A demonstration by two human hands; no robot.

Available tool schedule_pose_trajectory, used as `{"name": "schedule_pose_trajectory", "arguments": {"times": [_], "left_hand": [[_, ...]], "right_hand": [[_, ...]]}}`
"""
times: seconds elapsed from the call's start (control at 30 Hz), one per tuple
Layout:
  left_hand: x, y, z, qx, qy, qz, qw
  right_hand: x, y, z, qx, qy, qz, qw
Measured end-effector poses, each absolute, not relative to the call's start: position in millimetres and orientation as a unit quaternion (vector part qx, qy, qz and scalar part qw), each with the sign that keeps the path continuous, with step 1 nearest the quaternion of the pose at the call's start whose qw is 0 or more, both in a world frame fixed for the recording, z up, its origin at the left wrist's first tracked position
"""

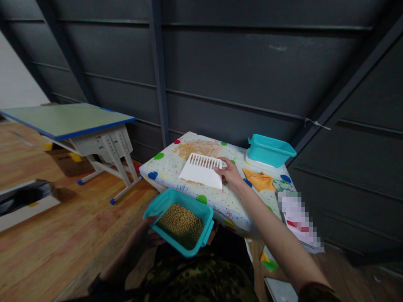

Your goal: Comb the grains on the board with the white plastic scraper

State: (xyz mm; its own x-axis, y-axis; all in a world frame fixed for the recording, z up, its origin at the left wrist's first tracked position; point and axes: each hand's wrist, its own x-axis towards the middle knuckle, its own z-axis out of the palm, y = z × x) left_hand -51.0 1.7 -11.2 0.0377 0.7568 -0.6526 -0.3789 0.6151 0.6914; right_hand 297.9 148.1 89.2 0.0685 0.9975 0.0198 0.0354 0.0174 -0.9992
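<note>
My left hand (pixel 150 235) grips the left side of a teal plastic basin (pixel 205 233), held low in front of my body beside the table's near edge. Round yellowish beans, like soybeans (pixel 181 220), fill its lower part. With fingers bent over its right edge, my right hand (pixel 229 171) holds a flat white slotted plastic scraper (pixel 201 173) over the tablecloth. The slots face the far side, and a line of small tan grains lies along the near edge. Behind it spreads a pile of beans and finer grains (pixel 197 147).
A teal basin (pixel 270 151) stands on a white base at the table's back right. An orange cloth (pixel 260 179) lies nearer. The patterned tablecloth (pixel 166 167) covers the table. Left are a green-topped desk (pixel 75 119) and boxes; a dark panelled wall (pixel 236 75) rises behind.
</note>
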Motion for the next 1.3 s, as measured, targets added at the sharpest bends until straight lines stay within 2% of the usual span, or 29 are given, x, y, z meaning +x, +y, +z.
{"name": "schedule_pose_trajectory", "arguments": {"times": [0.3,0.63,0.9,1.1,1.3], "left_hand": [[-44.1,4.1,-15.4,0.196,0.573,0.425,0.673],[-50.6,17.8,-25.0,0.190,0.541,0.407,0.711],[-57.5,20.6,-32.5,0.210,0.531,0.398,0.718],[-61.2,17.3,-36.0,0.226,0.538,0.404,0.704],[-59.9,21.1,-28.4,0.213,0.549,0.399,0.703]], "right_hand": [[325.5,111.7,93.6,-0.554,-0.476,0.397,0.556],[342.4,56.7,82.4,-0.577,-0.404,0.379,0.600],[327.3,47.4,89.4,-0.540,-0.427,0.450,0.568],[329.0,65.6,86.8,-0.541,-0.399,0.387,0.632],[320.0,83.5,77.5,-0.545,-0.437,0.365,0.615]]}}
